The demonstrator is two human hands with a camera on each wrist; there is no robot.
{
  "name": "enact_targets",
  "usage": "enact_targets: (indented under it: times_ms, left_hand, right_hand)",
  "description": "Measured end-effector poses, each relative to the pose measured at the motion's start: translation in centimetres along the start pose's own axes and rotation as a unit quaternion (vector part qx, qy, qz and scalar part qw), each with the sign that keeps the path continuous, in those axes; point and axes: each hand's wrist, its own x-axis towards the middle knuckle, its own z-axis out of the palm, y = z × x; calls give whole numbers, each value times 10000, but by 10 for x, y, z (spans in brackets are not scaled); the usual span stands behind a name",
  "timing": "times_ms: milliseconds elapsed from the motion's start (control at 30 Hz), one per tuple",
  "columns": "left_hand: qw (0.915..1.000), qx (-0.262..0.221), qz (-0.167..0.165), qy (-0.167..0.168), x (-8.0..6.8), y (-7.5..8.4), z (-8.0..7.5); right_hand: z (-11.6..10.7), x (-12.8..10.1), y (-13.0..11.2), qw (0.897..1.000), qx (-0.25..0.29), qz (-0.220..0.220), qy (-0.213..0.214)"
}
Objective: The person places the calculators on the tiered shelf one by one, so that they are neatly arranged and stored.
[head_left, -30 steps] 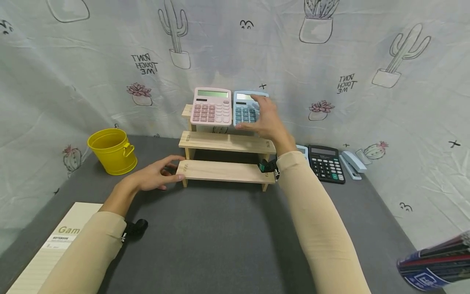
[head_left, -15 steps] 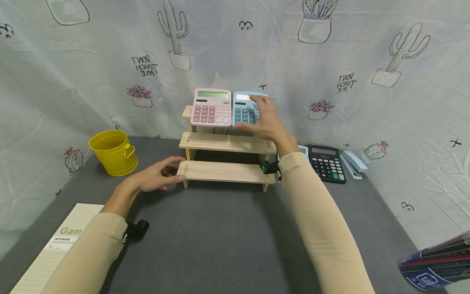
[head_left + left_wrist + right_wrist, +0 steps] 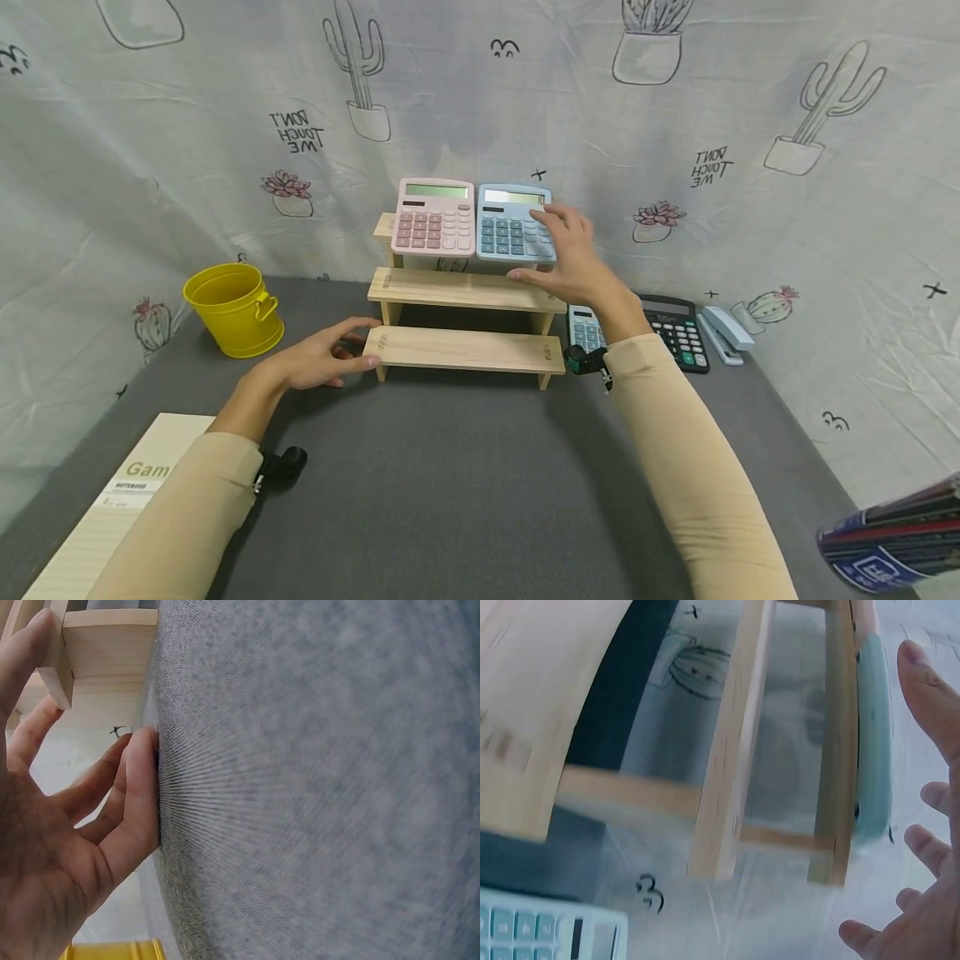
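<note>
Head view: right hand [image 3: 576, 254] reaches to the blue calculator [image 3: 513, 223], which leans on the top step of a wooden rack [image 3: 465, 292]. Fingers spread and nearly straight, fingertips at the calculator's right edge, thumb low near the middle step's right end. The hand is open and grips nothing; whether the fingertips touch the casing cannot be told. Right wrist view, blurred: the hand [image 3: 922, 825] with fingers splayed beside the calculator's pale blue edge [image 3: 874, 742] and the rack's uprights [image 3: 727, 750].

Pink calculator [image 3: 433, 216] stands just left of the blue one, side by side, both tilted back.

Left hand [image 3: 318, 358] lies on the grey worktop [image 3: 450, 483] at the left end of the rack's bottom step, fingers relaxed and lightly bent, thumb tip against the step's end. It holds nothing. Left wrist view: the hand [image 3: 67, 825] with fingertips on the worktop, the rack's end [image 3: 105, 645] just beyond.

Right of the rack, on the worktop: a small light calculator [image 3: 585, 327] partly behind the right wrist, a black calculator [image 3: 678, 337], then a pale stapler [image 3: 722, 332]. Left: yellow bucket [image 3: 232, 308]. Near left corner: a notebook [image 3: 112, 508]. Bottom right: edge of stacked books [image 3: 892, 542]. Cactus-print cloth [image 3: 150, 167] hangs behind.
</note>
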Motion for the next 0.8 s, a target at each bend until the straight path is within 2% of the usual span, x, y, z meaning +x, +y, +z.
enact_targets:
  times_ms: [267,467,800]
  left_hand:
    - [10000,-50,-7,-22,0,-2,1]
    - [10000,-72,3,-14,1,-1,1]
    - [10000,-73,67,14,-2,-2,2]
  right_hand:
    - [-17,-23,23,9995,-155,-186,187]
    - [-29,-38,38,9991,-82,-291,280]
    - [-39,-69,61,9993,-303,-116,198]
